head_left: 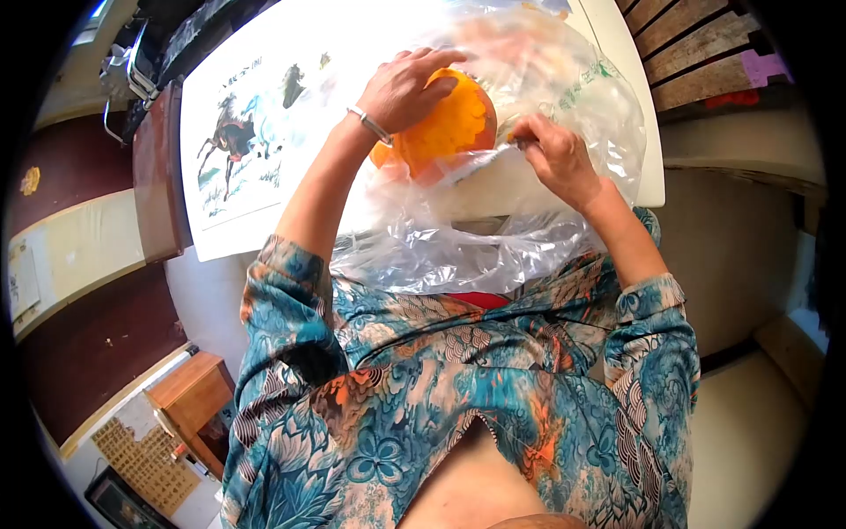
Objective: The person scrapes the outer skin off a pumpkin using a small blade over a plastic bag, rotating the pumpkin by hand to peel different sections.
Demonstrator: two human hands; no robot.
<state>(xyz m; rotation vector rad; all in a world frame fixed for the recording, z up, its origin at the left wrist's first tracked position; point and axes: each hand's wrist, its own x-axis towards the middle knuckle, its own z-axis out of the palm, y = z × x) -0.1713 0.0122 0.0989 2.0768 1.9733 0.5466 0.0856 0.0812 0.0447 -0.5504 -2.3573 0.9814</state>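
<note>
A piece of orange pumpkin (449,123) rests on the plastic-covered table, its bright flesh partly exposed and its duller skin along the right side. My left hand (407,86) lies over its upper left, fingers and thumb gripping it. To the right of the pumpkin, my right hand (557,157) is closed on what looks like a knife, with its thin pale blade (480,165) pointing left along the pumpkin's lower edge. Glare and plastic make the blade hard to see. A clear plastic bag (441,256) spreads beneath the work and hangs over the front edge towards my lap.
The white table (207,238) bears a printed horse picture (233,145) on its left. A slatted wooden seat (683,44) stands at the upper right. At the lower left are a small wooden cabinet (189,388) and a sheet with writing (145,458).
</note>
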